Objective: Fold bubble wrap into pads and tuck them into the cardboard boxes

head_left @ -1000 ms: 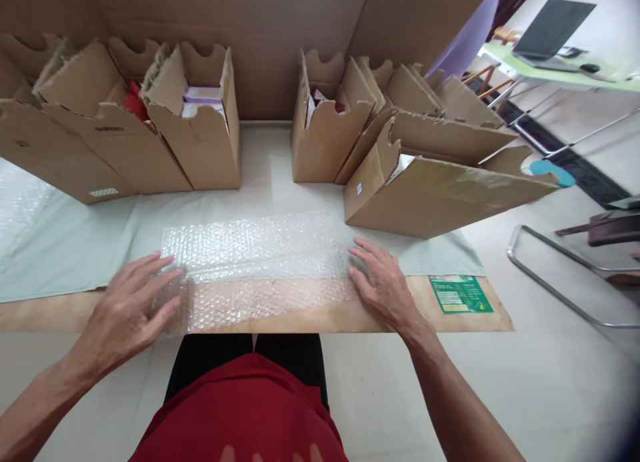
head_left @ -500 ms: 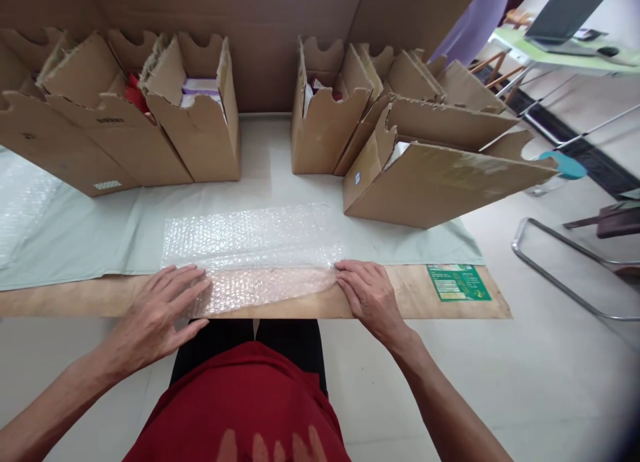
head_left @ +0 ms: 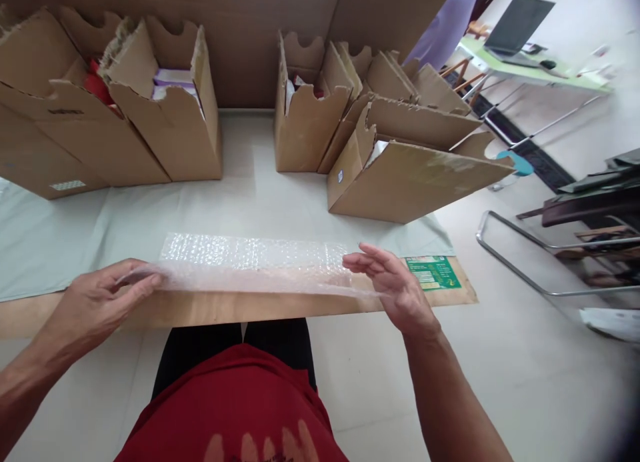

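"Bubble wrap (head_left: 260,254): where is it?"

"Along the front of the counter (head_left: 300,305), its far strip over the pale cloth (head_left: 245,205), its near edge raised. Cardboard boxes (head_left: 425,185) stand behind it."

"And the left hand (head_left: 97,301)?"

"Thumb and fingers nearly together, pinching the near left corner."

"Right hand (head_left: 400,292)?"

"Fingers stretched out, bent only slightly, at the right end of the wrap, which reaches the palm. Whether they hold any of it, I can't tell."

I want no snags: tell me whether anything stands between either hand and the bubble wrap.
Nothing visible does: the left hand pinches the left end of the bubble wrap, and the right hand is at its right end. The cardboard boxes stand farther back.
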The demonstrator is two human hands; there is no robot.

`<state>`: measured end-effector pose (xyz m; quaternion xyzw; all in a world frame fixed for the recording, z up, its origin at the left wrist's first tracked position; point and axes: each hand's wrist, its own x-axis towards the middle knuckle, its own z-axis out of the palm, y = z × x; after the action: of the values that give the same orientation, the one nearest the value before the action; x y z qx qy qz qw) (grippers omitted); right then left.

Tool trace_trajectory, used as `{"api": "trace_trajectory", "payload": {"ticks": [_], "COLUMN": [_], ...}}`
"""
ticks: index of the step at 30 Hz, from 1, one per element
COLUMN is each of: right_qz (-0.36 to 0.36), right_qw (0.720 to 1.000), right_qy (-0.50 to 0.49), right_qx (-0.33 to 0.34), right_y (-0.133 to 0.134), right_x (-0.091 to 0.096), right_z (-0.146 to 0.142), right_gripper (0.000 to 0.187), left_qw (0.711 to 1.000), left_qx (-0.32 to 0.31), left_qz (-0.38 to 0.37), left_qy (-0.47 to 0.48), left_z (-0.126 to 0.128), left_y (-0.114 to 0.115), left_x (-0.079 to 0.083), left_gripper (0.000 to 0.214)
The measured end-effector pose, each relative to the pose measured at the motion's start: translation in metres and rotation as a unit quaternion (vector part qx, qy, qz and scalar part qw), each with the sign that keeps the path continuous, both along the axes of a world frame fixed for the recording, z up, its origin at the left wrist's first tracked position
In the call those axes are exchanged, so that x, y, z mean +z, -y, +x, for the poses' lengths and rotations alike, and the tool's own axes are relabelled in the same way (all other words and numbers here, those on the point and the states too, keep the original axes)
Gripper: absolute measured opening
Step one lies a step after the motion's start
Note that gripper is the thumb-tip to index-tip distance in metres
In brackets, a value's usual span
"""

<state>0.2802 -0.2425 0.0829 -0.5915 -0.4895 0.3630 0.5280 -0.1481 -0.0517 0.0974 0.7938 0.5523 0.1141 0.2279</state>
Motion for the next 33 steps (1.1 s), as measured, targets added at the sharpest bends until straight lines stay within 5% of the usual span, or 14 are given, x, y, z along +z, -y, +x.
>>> {"api": "trace_trajectory", "payload": {"ticks": [6,12,15,21,26,30,33], "right_qz": [-0.069,-0.098,-0.103,-0.108,-0.167,-0.166,-0.153], "right_qw": [0.989,0.941,0.92,0.91,0.907,0.937,0.961], "right_qy": [0.062,0.268,0.337,0.385,0.385,0.308,0.232], "right_qx": [-0.116,-0.181,-0.174,-0.107,-0.037,-0.015,-0.011], "right_y": [0.005,-0.008,-0.01,-0.032,-0.055,-0.028,0.01], "right_x": [-0.025,-0.037,-0.035,-0.027,-0.012,0.002,0.003], "right_z": [-0.011,-0.02,-0.015,0.006,0.004,-0.009,-0.029], "right_gripper": [0.049,0.036,0.041,0.052,0.015,0.016,0.028], "left_qw": [0.995,0.995,0.987,0.985,0.988,0.983,0.962], "left_qx": [0.08,0.026,-0.002,0.001,-0.013,-0.048,-0.097], "left_qz": [-0.061,0.01,0.085,0.012,0.029,0.065,0.188], "left_qy": [0.007,-0.097,-0.133,-0.174,-0.153,-0.166,-0.174], "left_z": [0.027,0.041,0.034,0.024,0.029,0.036,0.061], "left_y": [-0.015,-0.015,-0.02,-0.035,-0.033,-0.036,-0.047], "left_x": [-0.007,-0.007,-0.013,-0.015,-0.014,-0.002,0.011], "left_gripper": [0.032,0.033,0.037,0.049,0.032,0.033,0.037]}}
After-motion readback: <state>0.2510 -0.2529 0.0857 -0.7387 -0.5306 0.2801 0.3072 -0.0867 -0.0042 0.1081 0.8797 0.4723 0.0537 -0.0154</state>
